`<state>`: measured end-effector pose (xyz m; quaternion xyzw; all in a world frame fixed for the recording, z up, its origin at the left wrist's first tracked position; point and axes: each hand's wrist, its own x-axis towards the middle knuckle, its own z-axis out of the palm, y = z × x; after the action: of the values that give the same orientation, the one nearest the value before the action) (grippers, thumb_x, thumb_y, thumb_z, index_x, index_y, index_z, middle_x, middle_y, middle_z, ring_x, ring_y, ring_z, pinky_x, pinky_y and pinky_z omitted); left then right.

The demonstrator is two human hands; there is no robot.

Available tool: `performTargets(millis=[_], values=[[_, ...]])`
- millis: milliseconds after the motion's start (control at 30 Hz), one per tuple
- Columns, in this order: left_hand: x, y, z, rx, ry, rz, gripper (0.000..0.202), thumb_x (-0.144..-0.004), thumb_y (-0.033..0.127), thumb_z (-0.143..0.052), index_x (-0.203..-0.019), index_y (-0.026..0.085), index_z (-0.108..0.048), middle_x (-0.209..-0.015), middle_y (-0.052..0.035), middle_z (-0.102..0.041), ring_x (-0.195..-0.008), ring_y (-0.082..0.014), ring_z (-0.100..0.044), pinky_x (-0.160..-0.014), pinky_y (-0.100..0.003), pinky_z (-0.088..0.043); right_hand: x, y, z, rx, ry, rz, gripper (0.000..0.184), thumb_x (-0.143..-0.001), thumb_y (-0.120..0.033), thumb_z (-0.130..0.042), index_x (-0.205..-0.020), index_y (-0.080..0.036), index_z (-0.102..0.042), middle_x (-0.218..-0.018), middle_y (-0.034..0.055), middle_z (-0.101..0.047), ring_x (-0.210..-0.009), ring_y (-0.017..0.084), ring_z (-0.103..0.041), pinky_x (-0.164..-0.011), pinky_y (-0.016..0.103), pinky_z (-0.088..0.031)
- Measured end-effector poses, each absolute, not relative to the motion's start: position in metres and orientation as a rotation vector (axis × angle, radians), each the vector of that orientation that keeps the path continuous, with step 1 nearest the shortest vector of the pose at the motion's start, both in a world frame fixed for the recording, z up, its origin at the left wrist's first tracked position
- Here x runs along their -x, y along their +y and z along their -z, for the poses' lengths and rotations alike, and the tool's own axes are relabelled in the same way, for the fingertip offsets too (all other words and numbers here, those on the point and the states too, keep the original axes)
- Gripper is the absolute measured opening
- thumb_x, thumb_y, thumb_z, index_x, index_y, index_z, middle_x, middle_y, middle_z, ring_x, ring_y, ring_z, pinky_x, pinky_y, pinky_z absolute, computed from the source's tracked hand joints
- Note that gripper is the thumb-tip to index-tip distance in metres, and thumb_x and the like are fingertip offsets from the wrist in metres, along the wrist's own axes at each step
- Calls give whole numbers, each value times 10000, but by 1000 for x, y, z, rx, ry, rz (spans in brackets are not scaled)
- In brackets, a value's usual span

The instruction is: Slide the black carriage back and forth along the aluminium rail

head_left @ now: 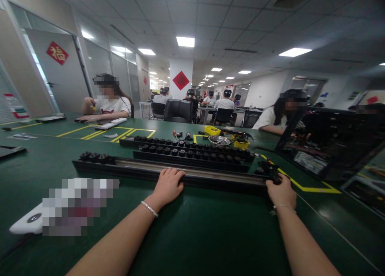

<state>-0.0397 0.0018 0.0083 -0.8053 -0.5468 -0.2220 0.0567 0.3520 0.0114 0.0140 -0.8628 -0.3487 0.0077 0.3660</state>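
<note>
A long black channel rail [216, 180] lies across the green table in front of me. Over its near edge, around the middle, curl the fingers of my left hand [169, 185], gripping it. At the rail's right end, my right hand [282, 191] is closed on a dark part [268, 169] whose exact shape I cannot make out. Several black wheel-like pieces [98, 157] sit in the rail's left end; the rest of its visible channel is bare. Just behind lie two more black rails, the nearer one [192, 157] and the farther one [126, 141], both lined with similar pieces.
A white device [27, 220], partly blurred out, lies at left. Behind the rails are a round metal dish [219, 140] and yellow bins [212, 130]. An open black computer case [315, 147] stands at right. Co-workers sit at far left [110, 103] and right [275, 119].
</note>
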Motion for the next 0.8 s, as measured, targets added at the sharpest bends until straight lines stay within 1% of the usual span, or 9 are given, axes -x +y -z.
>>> performTargets(millis=[333, 633, 800], values=[[40, 2, -8, 2433, -1649, 671, 315, -786, 268, -504, -1096, 269, -560, -1007, -18, -601, -996, -198, -504, -939, -372, -297, -352, 10, -18, 2245, -902, -68, 621, -725, -436, -491, -1307, -226, -444, -1114, 129, -604, -1047, 338, -539, -850, 458, -459], [39, 2, -8, 2425, -1661, 660, 317, -782, 270, -507, -1095, 278, -561, -1013, -15, -604, -997, -201, -507, -937, -372, -298, -357, 11, -13, 2207, -917, -17, 586, -730, -433, -490, -1270, -207, -483, -1079, 130, -616, -977, 305, -577, -842, 442, -462], [40, 3, -6, 2423, -1654, 679, 318, -776, 261, -513, -1090, 280, -563, -1016, -12, -608, -1001, -199, -508, -939, -373, -296, -355, 8, -17, 2205, -903, -19, 573, -726, -414, -490, -1258, -202, -494, -1112, 134, -605, -1002, 308, -576, -845, 431, -465]])
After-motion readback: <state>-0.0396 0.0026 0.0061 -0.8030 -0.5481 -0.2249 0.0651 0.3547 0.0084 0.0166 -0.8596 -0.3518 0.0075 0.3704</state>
